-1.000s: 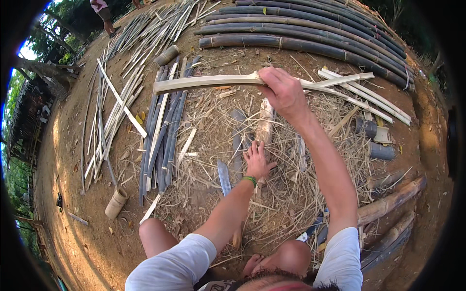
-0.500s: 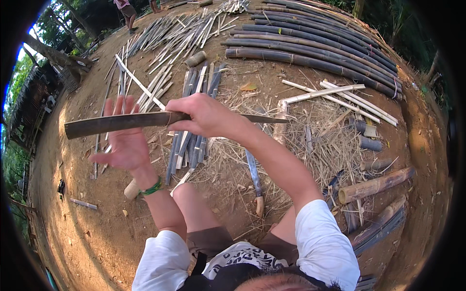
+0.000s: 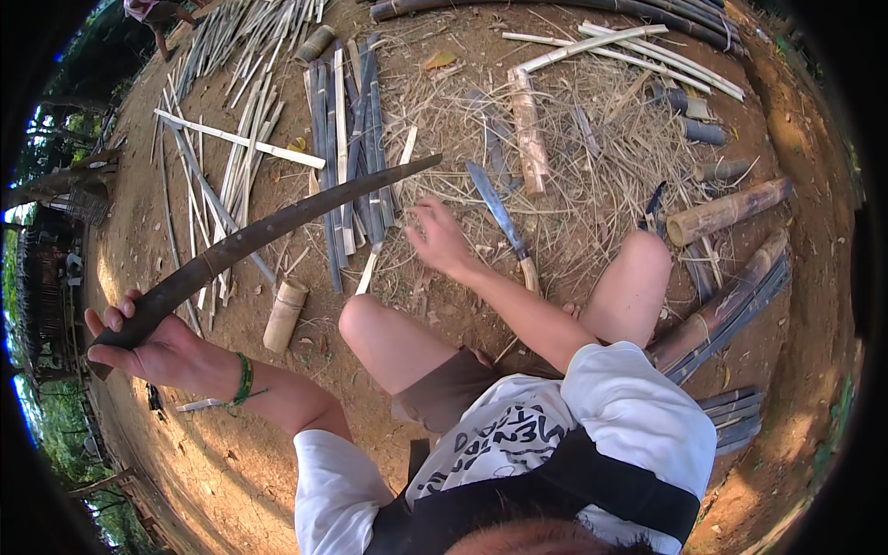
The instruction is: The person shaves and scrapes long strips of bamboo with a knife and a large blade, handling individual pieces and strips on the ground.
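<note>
While holding long dark split-bamboo strip [image 3: 268, 228] one-handed: right hand [image 3: 442, 242] free

Gripping broad end with curled fingers of left hand [image 3: 176, 350], angled above bare brown earth [image 3: 213, 453]. Nothing in right; fingers half open, near thin end but apart. Likely mid-handling, between grips. Probably calls next for steady left hold, clear of long-bladed, wood-handled knife [image 3: 502, 217].

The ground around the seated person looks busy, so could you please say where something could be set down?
Mostly bare soil lies at the lower left, below the left hand and beside the left sleeve. A narrow gap separates a short bamboo section from the left knee. Ahead is crowded with shavings, a knife and bamboo strips.
</note>
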Demonstrator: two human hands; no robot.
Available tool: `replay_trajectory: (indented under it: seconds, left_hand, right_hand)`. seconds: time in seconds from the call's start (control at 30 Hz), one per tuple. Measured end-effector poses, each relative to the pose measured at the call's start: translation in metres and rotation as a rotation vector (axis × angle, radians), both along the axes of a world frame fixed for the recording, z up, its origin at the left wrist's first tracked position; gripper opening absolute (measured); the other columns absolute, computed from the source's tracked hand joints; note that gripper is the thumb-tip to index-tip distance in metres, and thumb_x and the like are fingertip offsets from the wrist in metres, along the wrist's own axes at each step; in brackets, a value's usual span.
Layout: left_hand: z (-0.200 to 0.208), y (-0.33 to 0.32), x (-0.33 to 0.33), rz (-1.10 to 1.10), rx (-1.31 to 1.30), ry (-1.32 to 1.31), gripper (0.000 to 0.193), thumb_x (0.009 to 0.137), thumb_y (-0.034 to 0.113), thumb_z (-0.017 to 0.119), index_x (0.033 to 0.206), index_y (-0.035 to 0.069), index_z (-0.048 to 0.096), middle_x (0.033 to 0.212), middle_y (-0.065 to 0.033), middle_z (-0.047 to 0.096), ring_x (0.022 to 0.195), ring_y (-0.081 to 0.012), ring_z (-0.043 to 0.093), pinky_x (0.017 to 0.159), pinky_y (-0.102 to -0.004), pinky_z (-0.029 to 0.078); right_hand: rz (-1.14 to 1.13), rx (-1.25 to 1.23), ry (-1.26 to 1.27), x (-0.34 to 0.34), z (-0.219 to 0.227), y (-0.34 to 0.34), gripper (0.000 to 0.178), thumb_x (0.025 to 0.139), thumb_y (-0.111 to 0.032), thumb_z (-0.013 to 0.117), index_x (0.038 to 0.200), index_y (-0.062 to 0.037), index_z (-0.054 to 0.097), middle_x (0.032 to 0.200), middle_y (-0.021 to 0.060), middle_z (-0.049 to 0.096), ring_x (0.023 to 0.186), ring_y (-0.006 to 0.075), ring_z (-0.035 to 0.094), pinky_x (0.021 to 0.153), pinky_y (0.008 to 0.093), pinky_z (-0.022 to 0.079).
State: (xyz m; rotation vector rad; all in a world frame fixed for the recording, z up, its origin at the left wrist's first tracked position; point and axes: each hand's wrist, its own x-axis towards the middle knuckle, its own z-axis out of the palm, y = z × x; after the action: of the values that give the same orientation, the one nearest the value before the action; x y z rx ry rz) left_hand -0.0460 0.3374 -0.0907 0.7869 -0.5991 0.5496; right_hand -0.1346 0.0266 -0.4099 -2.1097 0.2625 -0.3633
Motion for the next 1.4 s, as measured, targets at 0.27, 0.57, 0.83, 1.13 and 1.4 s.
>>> replay_trajectory:
  seconds: [0.27,0.57,0.83,1.13,1.4]
  left_hand:
    - [0.009,-0.029,0.004,0.033,0.151,0.03,0.054,0.097,0.039,0.061,0.134,0.001,0.052,0.103,-0.0117,0.061,0.102,-0.0313,0.057,0.107,-0.0532,0.037]
    - [0.031,-0.006,0.066,-0.614,0.193,-0.188,0.042,0.099,0.038,0.057,0.116,0.0,0.063,0.067,0.0037,0.034,0.063,-0.0099,0.035,0.068,-0.0292,0.032]
    - [0.037,-0.145,0.037,-0.443,0.178,-0.276,0.06,0.101,0.059,0.043,0.116,0.002,0.056,0.067,0.0026,0.04,0.06,-0.0106,0.04,0.065,-0.0306,0.039]
    - [0.006,-0.21,0.001,-0.383,0.22,-0.388,0.072,0.09,0.077,0.039,0.11,0.008,0.052,0.065,0.0001,0.041,0.057,-0.0117,0.042,0.061,-0.0318,0.044]
    - [-0.008,-0.223,-0.016,0.09,0.151,-0.383,0.076,0.087,0.08,0.035,0.091,0.005,0.047,0.088,-0.0063,0.044,0.082,-0.0184,0.046,0.079,-0.0328,0.042]
  right_hand:
    - [-0.606,-0.253,0.845,-0.1,-0.214,-0.074,0.062,0.085,-0.021,0.067,0.139,-0.0037,0.042,0.135,0.0251,0.048,0.127,0.0432,0.049,0.101,0.0536,0.044]
    - [-0.358,0.281,0.835,-0.093,-0.145,-0.089,0.032,0.08,-0.024,0.074,0.101,-0.0011,0.064,0.101,0.0163,0.068,0.095,0.0292,0.069,0.081,0.0421,0.056]
    - [-0.402,0.431,0.296,-0.068,-0.023,-0.04,0.028,0.091,-0.015,0.064,0.112,0.0025,0.057,0.08,0.0073,0.067,0.065,0.0146,0.064,0.054,0.0305,0.051]
    - [-0.134,0.429,-0.15,-0.081,0.189,0.013,0.034,0.093,-0.021,0.067,0.117,0.001,0.06,0.069,0.0049,0.059,0.06,0.0141,0.057,0.055,0.031,0.043]
    - [-0.083,0.441,-0.196,-0.081,0.184,0.026,0.023,0.099,-0.021,0.056,0.094,0.0005,0.062,0.055,0.0062,0.051,0.048,0.0182,0.051,0.049,0.034,0.039]
